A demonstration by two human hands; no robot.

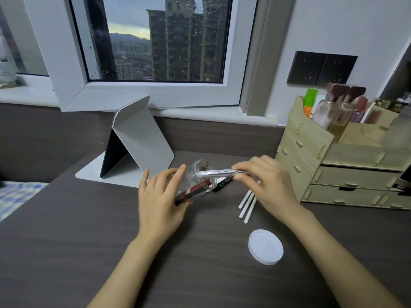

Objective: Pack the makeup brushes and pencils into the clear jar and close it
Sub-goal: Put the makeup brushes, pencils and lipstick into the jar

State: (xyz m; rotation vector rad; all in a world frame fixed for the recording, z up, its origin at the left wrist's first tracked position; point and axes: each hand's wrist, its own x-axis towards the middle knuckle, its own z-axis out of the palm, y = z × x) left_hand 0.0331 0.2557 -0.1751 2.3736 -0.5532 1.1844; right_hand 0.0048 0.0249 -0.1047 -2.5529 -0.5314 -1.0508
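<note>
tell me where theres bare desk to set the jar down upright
Bare desk lies left of the left hand, in front of the folding stand. It is crowded right of the jar: white sticks, lid, wooden organizer.

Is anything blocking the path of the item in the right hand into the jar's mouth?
Nothing visible does. The left hand holds the clear jar tilted, its mouth open toward the right hand, whose silvery item already reaches the rim. The lid lies apart on the desk.
</note>
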